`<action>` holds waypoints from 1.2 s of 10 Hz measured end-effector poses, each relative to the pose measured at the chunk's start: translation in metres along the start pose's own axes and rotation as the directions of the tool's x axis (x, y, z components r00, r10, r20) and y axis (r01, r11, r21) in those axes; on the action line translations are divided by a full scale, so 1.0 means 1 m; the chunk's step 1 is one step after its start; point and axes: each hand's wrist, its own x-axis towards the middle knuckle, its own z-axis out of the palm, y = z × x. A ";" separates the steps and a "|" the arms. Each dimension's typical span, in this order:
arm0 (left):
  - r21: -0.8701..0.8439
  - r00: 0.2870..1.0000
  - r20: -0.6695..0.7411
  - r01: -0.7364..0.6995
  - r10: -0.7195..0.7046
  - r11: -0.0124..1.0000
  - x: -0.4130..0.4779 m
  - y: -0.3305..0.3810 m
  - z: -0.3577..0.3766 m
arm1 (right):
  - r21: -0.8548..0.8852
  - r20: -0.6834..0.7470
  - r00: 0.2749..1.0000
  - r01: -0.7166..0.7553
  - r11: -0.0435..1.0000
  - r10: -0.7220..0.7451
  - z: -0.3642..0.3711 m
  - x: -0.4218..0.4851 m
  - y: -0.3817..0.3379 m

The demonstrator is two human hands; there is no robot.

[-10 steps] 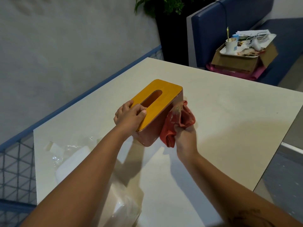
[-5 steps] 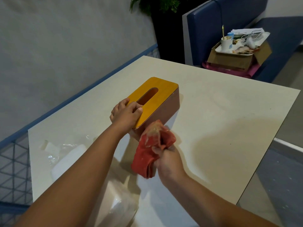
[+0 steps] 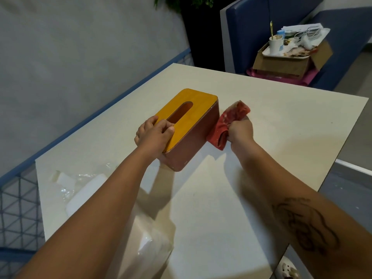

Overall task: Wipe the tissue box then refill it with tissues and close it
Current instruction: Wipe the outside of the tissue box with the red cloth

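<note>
The tissue box (image 3: 193, 135) is brown with a yellow wooden lid and an oval slot. It stands on the white table (image 3: 281, 121), lid on. My left hand (image 3: 154, 135) grips its near end, thumb on the lid. My right hand (image 3: 240, 130) clutches a bunched red cloth (image 3: 226, 122), pressed against the box's right side wall near the far corner. Packs of white tissues in clear plastic (image 3: 80, 190) lie at the near left, partly hidden under my left forearm.
Another plastic-wrapped tissue pack (image 3: 149, 244) lies by the near table edge. The table's right edge (image 3: 330, 174) drops to the floor. Behind the table stand a blue bench (image 3: 261, 27), a cardboard box with a cluttered tray (image 3: 289, 57), and a plant (image 3: 193, 3).
My right hand swung the red cloth from the box's near end round to its right side. The box settled flat on the table. My left hand kept its grip.
</note>
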 end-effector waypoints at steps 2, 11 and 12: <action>0.011 1.000 -0.002 -0.003 0.003 1.000 0.001 -0.001 0.001 | 0.002 0.014 1.000 0.002 1.000 -0.002 -0.002 0.002 0.001; -0.022 1.000 0.000 0.013 -0.013 1.000 -0.001 0.001 -0.002 | 0.163 0.292 0.956 -0.026 0.986 -0.023 0.017 -0.132 0.051; -0.018 1.000 -0.005 0.012 -0.012 1.000 -0.001 0.001 -0.001 | 0.174 0.303 0.944 -0.188 0.967 0.129 0.011 -0.138 0.054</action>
